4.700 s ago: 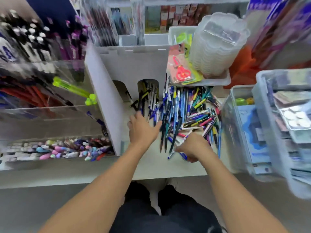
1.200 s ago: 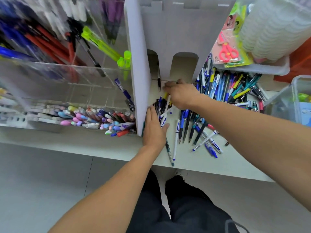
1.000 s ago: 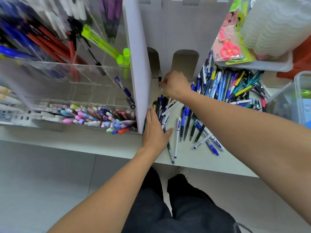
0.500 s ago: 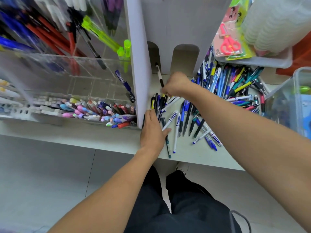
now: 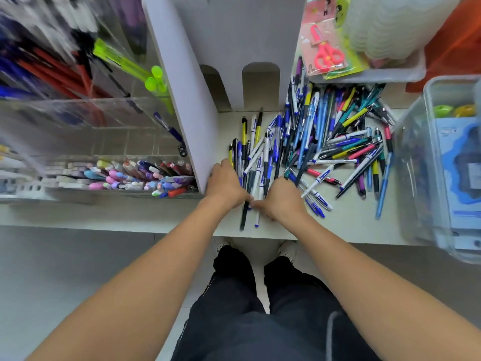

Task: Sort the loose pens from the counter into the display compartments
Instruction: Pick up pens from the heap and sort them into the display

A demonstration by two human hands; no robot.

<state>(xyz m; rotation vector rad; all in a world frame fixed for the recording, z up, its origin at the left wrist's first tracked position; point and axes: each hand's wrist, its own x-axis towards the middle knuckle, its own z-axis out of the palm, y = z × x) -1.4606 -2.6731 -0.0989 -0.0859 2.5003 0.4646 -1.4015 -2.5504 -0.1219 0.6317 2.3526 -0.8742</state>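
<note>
The scene was brightly and evenly lit, with only soft shadows beneath the worktop (image 5: pixel 338 230) edge. The wide-angle lens bowed straight lines toward the frame edges. Motion blur smeared the clear display compartments (image 5: pixel 65 113) at left and the plastic bin (image 5: pixel 442 165) at right; the central pens (image 5: pixel 325 142) stayed fairly sharp

Both my hands, left hand (image 5: pixel 226 184) and right hand (image 5: pixel 281 199), gather pens (image 5: pixel 256 162) on the bench (image 5: pixel 348 225) beside the white divider (image 5: pixel 190 105).

No legible text is showing; printing on the white-barrelled pens (image 5: pixel 319 180) is blurring beyond reading.
</note>
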